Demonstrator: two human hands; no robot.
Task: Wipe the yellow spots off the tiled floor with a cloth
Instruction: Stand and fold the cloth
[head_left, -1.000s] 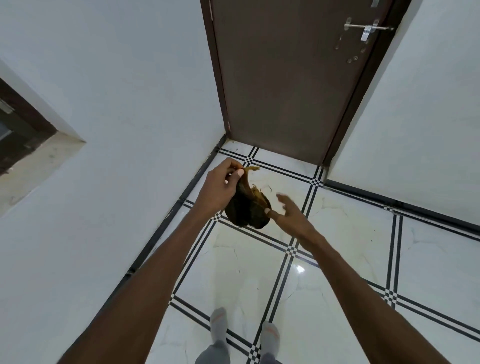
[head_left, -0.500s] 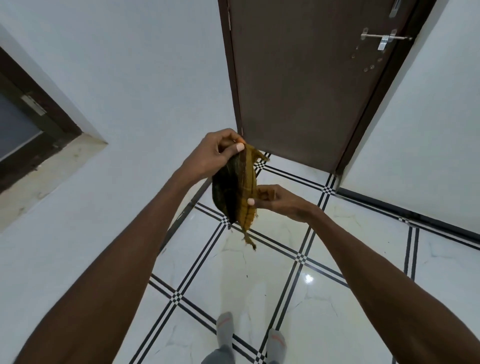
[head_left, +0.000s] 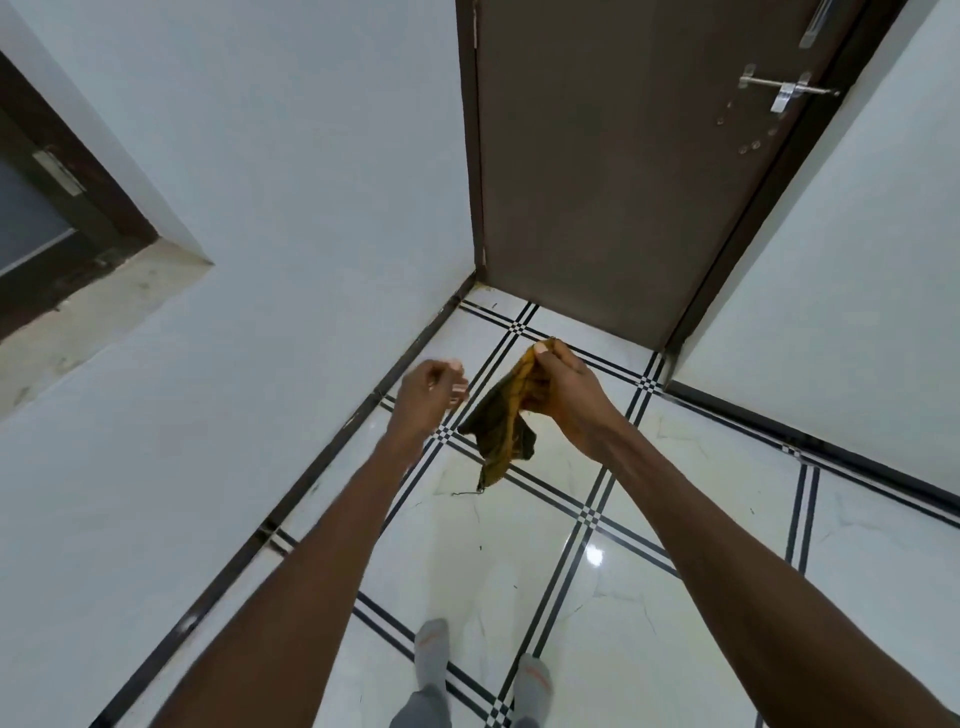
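Observation:
A dark green and mustard-yellow cloth (head_left: 501, 434) hangs in the air above the floor, pinched at its top edge by my right hand (head_left: 563, 395). My left hand (head_left: 431, 395) is just to the left of the cloth, fingers curled in, holding nothing. The glossy white tiled floor (head_left: 519, 545) with black double-line borders lies below. I see no clear yellow spots on the tiles; a few tiny dark specks and a loose thread lie under the cloth.
A closed brown door (head_left: 613, 166) with a metal latch (head_left: 784, 91) stands ahead in the corner. White walls run along the left and right. A dark-framed window with a stone sill (head_left: 93, 291) is on the left wall. My socked feet (head_left: 483, 670) stand at the bottom.
The cloth passed from my left hand to my right hand. My left hand let go and drew back to the left with curled fingers. Both hands dropped lower in view.

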